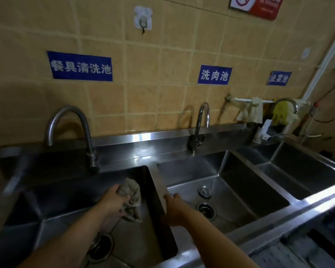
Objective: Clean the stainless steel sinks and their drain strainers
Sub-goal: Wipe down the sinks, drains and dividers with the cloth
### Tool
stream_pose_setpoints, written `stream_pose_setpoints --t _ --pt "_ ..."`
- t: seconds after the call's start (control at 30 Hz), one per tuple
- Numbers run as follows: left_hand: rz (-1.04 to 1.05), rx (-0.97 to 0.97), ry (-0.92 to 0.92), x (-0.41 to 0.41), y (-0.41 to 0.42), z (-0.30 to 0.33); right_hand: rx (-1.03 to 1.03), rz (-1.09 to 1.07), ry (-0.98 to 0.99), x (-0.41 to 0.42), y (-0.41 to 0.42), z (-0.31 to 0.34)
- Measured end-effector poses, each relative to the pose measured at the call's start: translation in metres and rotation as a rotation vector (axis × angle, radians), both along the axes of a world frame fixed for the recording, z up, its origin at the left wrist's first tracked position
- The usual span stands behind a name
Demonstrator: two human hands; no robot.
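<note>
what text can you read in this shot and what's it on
"餐具清洗池" on the left blue sign, on the wall tiles above the left sink.
"洗肉池" on the middle blue sign, above the middle sink.
Right blue sign: three characters, too blurred to read.
Red and white sign at the top edge: cut off and blurred, unreadable.

Left blue sign (79, 66): I read 餐具清洗池 in white characters; it is stuck on the tiled wall (143, 60) above my left faucet (70, 130).
Middle blue sign (214, 75): I read 洗肉池 in white, on the same wall above the middle faucet (200, 124).
Right blue sign (278, 78): white characters, too blurred for me to read.
Red and white sign (256, 5): at the top edge, a prohibition circle; its lettering is too blurred for me to read.
</note>
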State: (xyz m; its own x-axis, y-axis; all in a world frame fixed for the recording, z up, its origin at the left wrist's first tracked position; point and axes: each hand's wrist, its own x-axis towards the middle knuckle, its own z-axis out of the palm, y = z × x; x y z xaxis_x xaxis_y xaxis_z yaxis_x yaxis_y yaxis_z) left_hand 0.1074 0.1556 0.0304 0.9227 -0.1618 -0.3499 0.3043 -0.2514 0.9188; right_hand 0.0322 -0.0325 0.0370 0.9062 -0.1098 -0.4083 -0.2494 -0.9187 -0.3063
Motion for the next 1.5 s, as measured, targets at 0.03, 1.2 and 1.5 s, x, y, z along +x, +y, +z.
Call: stream_pose_setpoints --t 0.03,1.2,1.5 --pt "0.016 0.0 0.002 -0.001 -0.003 0.003 0.005 0.03 -0.005 0.005 -0.005 0.002" --pt "0.683 -0.531 -0.107 -0.051 0.145 0.136 0.548 0.558 -0.389 0.071 0.109 0.104" --pt "0.696 -0.437 -0.133 -0.062 0.154 0.126 0.835 0.534 -0.484 0.035 0.145 0.149"
